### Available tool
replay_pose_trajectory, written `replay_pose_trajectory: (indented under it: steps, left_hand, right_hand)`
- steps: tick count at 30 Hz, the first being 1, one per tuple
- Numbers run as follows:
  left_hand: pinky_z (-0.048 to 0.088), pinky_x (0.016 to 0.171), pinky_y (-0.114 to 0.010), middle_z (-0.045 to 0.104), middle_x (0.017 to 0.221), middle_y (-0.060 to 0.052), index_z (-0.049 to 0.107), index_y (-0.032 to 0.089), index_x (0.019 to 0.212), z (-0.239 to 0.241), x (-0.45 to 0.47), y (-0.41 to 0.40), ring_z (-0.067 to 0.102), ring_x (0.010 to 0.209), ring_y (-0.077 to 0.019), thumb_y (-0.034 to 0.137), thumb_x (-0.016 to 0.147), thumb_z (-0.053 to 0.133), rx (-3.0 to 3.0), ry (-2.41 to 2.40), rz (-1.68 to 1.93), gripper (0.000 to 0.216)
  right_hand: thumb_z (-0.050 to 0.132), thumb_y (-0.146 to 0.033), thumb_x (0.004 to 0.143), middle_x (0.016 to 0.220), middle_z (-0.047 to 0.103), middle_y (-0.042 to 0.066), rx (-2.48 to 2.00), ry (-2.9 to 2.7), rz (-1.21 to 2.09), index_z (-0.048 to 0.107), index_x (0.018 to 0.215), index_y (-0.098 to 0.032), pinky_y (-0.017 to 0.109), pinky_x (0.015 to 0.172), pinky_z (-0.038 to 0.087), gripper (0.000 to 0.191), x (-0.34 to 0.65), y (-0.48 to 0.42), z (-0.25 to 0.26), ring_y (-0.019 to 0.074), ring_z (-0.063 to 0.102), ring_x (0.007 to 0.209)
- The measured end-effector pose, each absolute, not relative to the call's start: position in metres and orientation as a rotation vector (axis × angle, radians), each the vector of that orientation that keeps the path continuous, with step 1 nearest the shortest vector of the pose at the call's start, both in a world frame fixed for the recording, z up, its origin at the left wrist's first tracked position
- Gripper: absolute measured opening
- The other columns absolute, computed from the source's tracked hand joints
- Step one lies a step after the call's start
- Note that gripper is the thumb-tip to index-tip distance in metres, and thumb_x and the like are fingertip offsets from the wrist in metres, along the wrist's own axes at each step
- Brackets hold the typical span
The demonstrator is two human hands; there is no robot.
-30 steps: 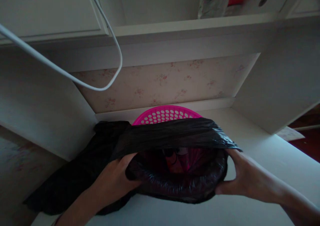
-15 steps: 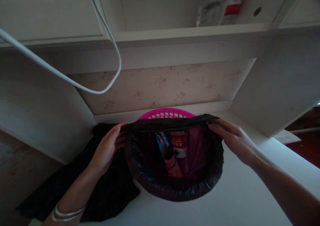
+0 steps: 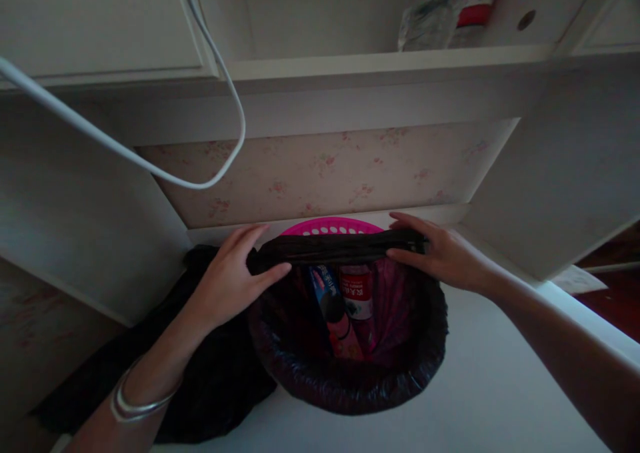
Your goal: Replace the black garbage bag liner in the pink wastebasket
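Note:
A pink trash can with a perforated rim [image 3: 333, 226] stands on the white surface, lined with a black trash bag [image 3: 350, 391]. The bag's far edge is gathered into a flat band across the opening. My left hand [image 3: 237, 273] has the band's left end between thumb and fingers. At the other end, my right hand [image 3: 440, 249] holds the band the same way, thumb in front and fingers behind. Inside the bag lie a bottle with a red and white label [image 3: 357, 293], a blue packet [image 3: 323, 286] and a pinkish-red container with a dark cap [image 3: 345, 336].
More black plastic [image 3: 220, 379] lies spread at the left, beneath my left forearm. A white cable [image 3: 200, 185] loops down at upper left. Clear bottles [image 3: 427, 26] stand in the shelf [image 3: 320, 69] above. White side panels [image 3: 565, 153] flank the space.
Both hands have slid inward along the bag's edge, closer together. Their thumbs now lie in front of the band, fingers more spread. The far edge looks more tightly gathered.

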State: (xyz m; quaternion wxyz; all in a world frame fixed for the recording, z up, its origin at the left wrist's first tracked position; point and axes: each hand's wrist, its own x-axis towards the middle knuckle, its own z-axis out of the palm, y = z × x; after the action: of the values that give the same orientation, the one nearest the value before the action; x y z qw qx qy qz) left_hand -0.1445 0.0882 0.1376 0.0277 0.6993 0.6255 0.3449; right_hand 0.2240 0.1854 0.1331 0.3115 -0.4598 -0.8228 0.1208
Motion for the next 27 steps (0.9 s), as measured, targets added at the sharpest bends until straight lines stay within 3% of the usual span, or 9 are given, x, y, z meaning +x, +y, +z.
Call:
replay_pose_trajectory:
  steps: [2, 4, 7, 10, 14, 19, 21, 24, 27]
  left_hand:
    - [0.046, 0.113, -0.044, 0.067, 0.141, -0.012, 0.063, 0.022, 0.139, 0.139, -0.146, 0.100, 0.063, 0.129, -0.0320, 0.064, 0.082, 0.074, 2.136, 1.762, 0.913, 0.071]
    - [0.052, 0.102, -0.042, 0.076, 0.122, -0.009, 0.075, 0.023, 0.115, 0.140, -0.150, 0.113, 0.070, 0.114, -0.0303, 0.059, 0.085, 0.071, 2.108, 1.721, 0.858, 0.047]
    - [0.054, 0.084, -0.038, 0.078, 0.094, -0.006, 0.075, 0.024, 0.086, 0.141, -0.155, 0.125, 0.073, 0.091, -0.0280, 0.054, 0.085, 0.070, 1.995, 1.737, 0.897, 0.031]
    - [0.054, 0.074, -0.036, 0.077, 0.086, -0.004, 0.073, 0.024, 0.090, 0.145, -0.152, 0.132, 0.072, 0.082, -0.0273, 0.053, 0.082, 0.072, 1.769, 1.727, 1.023, 0.030]
    - [0.054, 0.077, -0.036, 0.078, 0.097, -0.005, 0.068, 0.024, 0.096, 0.149, -0.143, 0.142, 0.072, 0.090, -0.0277, 0.050, 0.081, 0.070, 1.611, 1.727, 1.190, 0.030]
    - [0.057, 0.080, -0.039, 0.079, 0.101, -0.008, 0.069, 0.022, 0.109, 0.146, -0.143, 0.154, 0.074, 0.089, -0.0285, 0.045, 0.084, 0.066, 1.484, 1.734, 1.211, 0.035]
    - [0.057, 0.081, -0.040, 0.080, 0.103, -0.008, 0.072, 0.021, 0.111, 0.146, -0.146, 0.154, 0.075, 0.091, -0.0288, 0.047, 0.085, 0.066, 1.465, 1.708, 1.186, 0.037]
    - [0.058, 0.080, -0.037, 0.082, 0.103, -0.007, 0.076, 0.022, 0.110, 0.149, -0.149, 0.151, 0.076, 0.090, -0.0285, 0.055, 0.080, 0.075, 1.485, 1.616, 1.071, 0.044]
    - [0.057, 0.075, -0.036, 0.082, 0.091, -0.005, 0.080, 0.022, 0.098, 0.151, -0.151, 0.150, 0.075, 0.084, -0.0282, 0.058, 0.072, 0.084, 1.578, 1.635, 0.930, 0.045]
  right_hand:
    - [0.069, -0.050, 0.085, 0.108, 0.078, 0.008, -1.213, -2.234, 0.370, 0.075, 0.110, -0.025, 0.045, 0.090, 0.057, 0.036, 0.223, 0.195, 0.136, 0.0313, 0.074, 0.099]
    - [0.065, -0.040, 0.084, 0.092, 0.077, 0.006, -1.186, -2.229, 0.347, 0.075, 0.090, -0.025, 0.041, 0.082, 0.056, 0.020, 0.223, 0.200, 0.139, 0.0284, 0.073, 0.088]
    - [0.059, -0.030, 0.083, 0.089, 0.075, 0.005, -1.186, -2.128, 0.356, 0.071, 0.093, -0.024, 0.037, 0.075, 0.053, 0.017, 0.221, 0.202, 0.139, 0.0262, 0.071, 0.084]
    - [0.057, -0.024, 0.082, 0.089, 0.076, 0.004, -1.206, -2.022, 0.361, 0.066, 0.102, -0.025, 0.036, 0.072, 0.050, 0.022, 0.215, 0.205, 0.138, 0.0254, 0.070, 0.082]
    - [0.059, -0.033, 0.088, 0.087, 0.075, 0.004, -1.175, -1.887, 0.407, 0.064, 0.102, -0.025, 0.034, 0.069, 0.050, 0.017, 0.201, 0.215, 0.143, 0.0232, 0.067, 0.077]
    - [0.080, -0.050, 0.076, 0.095, 0.079, 0.004, -1.141, -2.042, 0.859, 0.074, 0.112, -0.023, 0.033, 0.065, 0.054, 0.046, 0.192, 0.222, 0.157, 0.0222, 0.070, 0.077]
    - [0.086, -0.049, 0.068, 0.094, 0.080, 0.003, -1.147, -2.185, 0.901, 0.078, 0.102, -0.024, 0.033, 0.067, 0.055, 0.043, 0.195, 0.225, 0.158, 0.0238, 0.071, 0.080]
    - [0.083, -0.047, 0.068, 0.070, 0.072, 0.001, -1.235, -2.274, 0.690, 0.074, 0.075, -0.022, 0.030, 0.056, 0.047, 0.027, 0.198, 0.231, 0.157, 0.0210, 0.065, 0.067]
    - [0.071, -0.038, 0.072, 0.060, 0.063, -0.001, -1.272, -2.124, 0.598, 0.067, 0.072, -0.022, 0.028, 0.050, 0.038, 0.016, 0.197, 0.236, 0.154, 0.0172, 0.056, 0.057]
